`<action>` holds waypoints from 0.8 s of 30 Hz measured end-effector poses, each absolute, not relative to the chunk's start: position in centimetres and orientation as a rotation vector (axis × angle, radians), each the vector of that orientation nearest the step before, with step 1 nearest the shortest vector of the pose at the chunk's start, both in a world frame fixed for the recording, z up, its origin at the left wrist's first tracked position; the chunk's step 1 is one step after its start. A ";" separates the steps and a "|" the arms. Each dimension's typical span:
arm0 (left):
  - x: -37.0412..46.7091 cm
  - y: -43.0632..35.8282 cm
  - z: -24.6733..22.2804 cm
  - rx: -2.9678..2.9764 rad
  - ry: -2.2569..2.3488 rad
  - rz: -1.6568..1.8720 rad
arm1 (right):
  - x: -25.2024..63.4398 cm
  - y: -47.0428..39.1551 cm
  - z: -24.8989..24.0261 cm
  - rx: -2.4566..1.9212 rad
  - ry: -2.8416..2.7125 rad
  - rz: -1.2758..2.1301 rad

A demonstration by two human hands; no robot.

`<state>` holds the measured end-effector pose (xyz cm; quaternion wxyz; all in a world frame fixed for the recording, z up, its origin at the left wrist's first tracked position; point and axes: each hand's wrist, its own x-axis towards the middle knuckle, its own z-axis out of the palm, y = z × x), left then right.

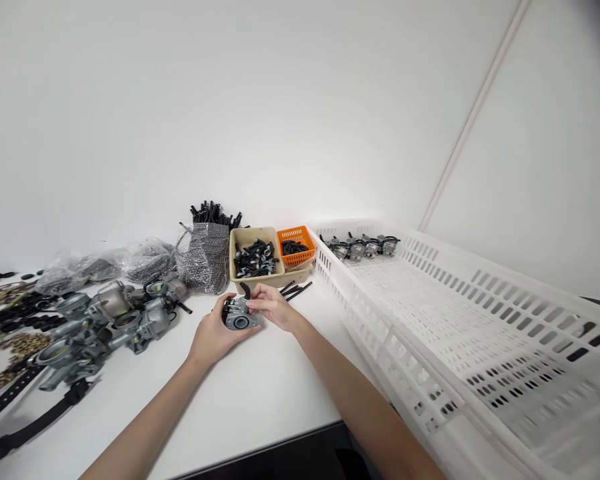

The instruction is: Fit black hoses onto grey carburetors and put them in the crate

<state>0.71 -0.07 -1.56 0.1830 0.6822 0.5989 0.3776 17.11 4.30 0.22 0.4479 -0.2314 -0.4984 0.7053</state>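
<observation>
A small grey metal carburetor (240,319) is held just above the white table in front of me, its round bore facing me. My left hand (215,333) wraps round its left side and underside, with the thumb along the near edge. From the top of the carburetor a short black rubber hose (245,291) sticks up. My right hand (270,305) is at the upper right of the carburetor, thumb and fingertips pinched close to the hose's base. What lies between those fingertips is too small to make out.
A beige bin (255,280) of black parts and an orange basket (296,235) stand behind my hands. Black hoses (295,291) lie nearby. On the right, a white crate (380,333) holds several carburetors (363,247). More carburetors (125,317) and a bubble-wrap bag (203,260) are left.
</observation>
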 end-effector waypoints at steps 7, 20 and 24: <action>0.8 -0.4 -1.3 1.962 1.609 1.089 | 16.5 4.5 -0.1 -0.597 -1.380 1.650; 0.8 -0.3 -1.3 1.935 1.716 1.033 | 16.1 4.4 0.1 -0.701 -1.365 1.518; 0.7 -0.3 -1.4 1.944 1.643 1.083 | 17.0 4.4 0.2 -0.565 -1.369 1.709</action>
